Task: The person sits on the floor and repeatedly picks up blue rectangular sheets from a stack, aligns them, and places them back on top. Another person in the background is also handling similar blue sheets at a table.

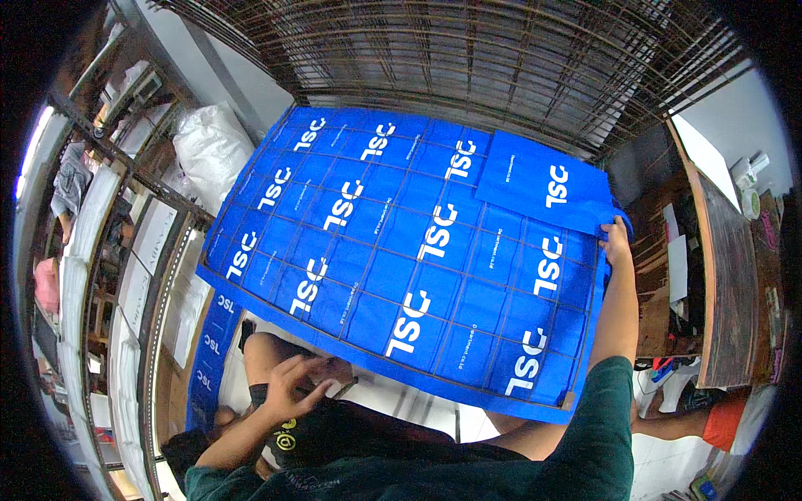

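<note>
Blue fabric sheets (342,242) with white print lie in rows beneath a thin wire grid (455,321) in front of me. One more blue sheet (535,179) lies on top of the wires at the far right corner. My right hand (616,238) is closed on the near right corner of that sheet, at the rack's right side; its fingertips are partly hidden by the cloth. Below the rack's near edge, my left hand (296,388) hangs over my lap. Its fingers are curved and apart, with nothing visible held in them.
Many wire racks (468,50) are stacked tilted up behind the blue sheets. Shelves with white stacks (92,209) stand at the left, beside a white plastic sack (213,150). A wooden board (718,275) stands at the right, near a bare leg with orange cloth (723,426).
</note>
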A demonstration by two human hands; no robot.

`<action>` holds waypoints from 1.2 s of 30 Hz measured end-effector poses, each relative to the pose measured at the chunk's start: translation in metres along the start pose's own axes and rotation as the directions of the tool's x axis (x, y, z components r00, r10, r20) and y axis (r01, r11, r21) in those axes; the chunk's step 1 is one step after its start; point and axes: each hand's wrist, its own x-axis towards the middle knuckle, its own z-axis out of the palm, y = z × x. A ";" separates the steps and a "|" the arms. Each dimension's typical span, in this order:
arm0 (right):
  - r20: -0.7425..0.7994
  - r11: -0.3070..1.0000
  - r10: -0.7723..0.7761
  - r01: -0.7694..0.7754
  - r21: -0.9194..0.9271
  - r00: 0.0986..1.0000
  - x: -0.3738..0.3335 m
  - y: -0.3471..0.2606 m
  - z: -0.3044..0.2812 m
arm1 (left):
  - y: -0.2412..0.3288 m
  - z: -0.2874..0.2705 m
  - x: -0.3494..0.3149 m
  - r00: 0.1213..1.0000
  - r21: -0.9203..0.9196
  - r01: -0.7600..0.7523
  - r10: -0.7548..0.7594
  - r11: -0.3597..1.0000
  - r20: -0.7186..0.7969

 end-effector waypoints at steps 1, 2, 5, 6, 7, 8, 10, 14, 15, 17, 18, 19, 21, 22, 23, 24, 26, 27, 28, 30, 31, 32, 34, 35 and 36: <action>-0.032 0.998 -0.047 0.046 -0.051 0.998 0.014 0.010 -0.011 | -0.006 -0.005 -0.018 0.998 0.050 0.061 -0.062 0.997 0.015; -0.035 0.999 -0.023 0.022 -0.037 0.999 0.016 0.012 -0.006 | -0.013 -0.009 -0.041 0.990 0.108 0.133 -0.137 0.985 0.027; -0.035 1.000 0.010 -0.010 -0.007 0.999 0.014 0.012 0.003 | -0.060 0.005 -0.123 0.955 0.135 0.295 -0.297 0.946 -0.005; -0.035 1.000 -0.001 0.001 -0.010 0.999 0.015 0.013 0.001 | -0.064 0.008 -0.132 0.951 0.113 0.310 -0.307 0.944 -0.044; -0.036 1.000 -0.015 0.014 -0.014 0.999 0.016 0.013 0.000 | -0.065 0.011 -0.129 0.943 0.103 0.332 -0.326 0.938 -0.068; -0.053 0.999 -0.036 0.035 -0.027 0.998 0.016 0.014 0.000 | -0.066 0.013 -0.127 0.934 0.093 0.353 -0.346 0.931 -0.090; -0.087 0.996 -0.081 0.077 -0.052 0.993 0.017 0.015 -0.003 | -0.071 0.017 -0.118 0.926 0.110 0.372 -0.359 0.922 -0.117; -0.237 0.989 -0.073 0.040 -0.139 0.969 0.014 0.023 0.002 | -0.078 0.019 -0.115 0.942 0.090 0.326 -0.316 0.941 -0.112; -0.242 0.989 -0.067 0.033 -0.142 0.968 0.012 0.022 0.003 | -0.079 0.020 -0.117 0.938 0.060 0.331 -0.322 0.942 -0.129; -0.264 0.986 -0.075 0.032 -0.163 0.962 0.007 0.023 0.009 | -0.074 0.019 -0.110 0.938 0.059 0.326 -0.315 0.943 -0.147; -0.277 0.983 -0.086 0.036 -0.181 0.957 0.005 0.023 0.013 | -0.072 0.018 -0.106 0.941 0.089 0.321 -0.306 0.943 -0.148; -0.297 0.979 -0.098 0.039 -0.199 0.950 0.002 0.024 0.009 | -0.074 0.019 -0.106 0.936 0.063 0.337 -0.327 0.940 -0.130; -0.325 0.984 -0.131 0.082 -0.160 0.937 0.009 0.031 0.005 | -0.080 0.020 -0.110 0.934 0.036 0.346 -0.340 0.938 -0.107; -0.334 0.985 -0.119 0.069 -0.159 0.935 0.006 0.030 0.012 | -0.082 0.021 -0.114 0.935 0.040 0.345 -0.340 0.938 -0.102; -0.345 0.986 -0.111 0.060 -0.157 0.932 0.002 0.027 0.016 | -0.086 0.021 -0.118 0.944 0.068 0.317 -0.308 0.946 -0.114; -0.374 0.981 -0.115 0.046 -0.189 0.920 0.004 0.029 0.019 | -0.089 0.024 -0.122 0.946 0.079 0.307 -0.295 0.948 -0.134; -0.401 0.976 -0.157 0.080 -0.203 0.902 0.007 0.032 0.018 | -0.094 0.028 -0.127 0.942 0.083 0.301 -0.282 0.950 -0.183; -0.419 0.970 -0.181 0.090 -0.227 0.890 0.007 0.033 0.017 | -0.097 0.029 -0.128 0.942 0.072 0.301 -0.285 0.951 -0.179; -0.423 0.966 -0.179 0.079 -0.245 0.888 0.005 0.032 0.021 | -0.095 0.028 -0.127 0.940 0.063 0.308 -0.293 0.949 -0.176; -0.429 0.958 -0.177 0.055 -0.281 0.886 0.001 0.027 0.028 | -0.090 0.024 -0.124 0.943 0.037 0.314 -0.308 0.949 -0.123; -0.448 0.940 -0.222 0.067 -0.335 0.866 0.006 0.033 0.019 | -0.091 0.022 -0.119 0.948 0.022 0.304 -0.301 0.952 -0.100; -0.469 0.917 -0.270 0.076 -0.391 0.841 0.019 0.046 0.001 | -0.094 0.022 -0.115 0.953 0.003 0.291 -0.289 0.957 -0.093; -0.494 0.839 -0.346 0.028 -0.544 0.798 0.018 0.047 0.000 | -0.095 0.023 -0.116 0.951 -0.014 0.296 -0.296 0.955 -0.088; -0.502 0.776 -0.379 -0.029 -0.630 0.778 -0.002 0.031 0.017 | -0.092 0.023 -0.120 0.948 -0.013 0.307 -0.306 0.952 -0.089; -0.505 0.700 -0.417 -0.087 -0.709 0.756 -0.021 0.015 0.034 | -0.090 0.022 -0.124 0.945 -0.014 0.313 -0.312 0.950 -0.102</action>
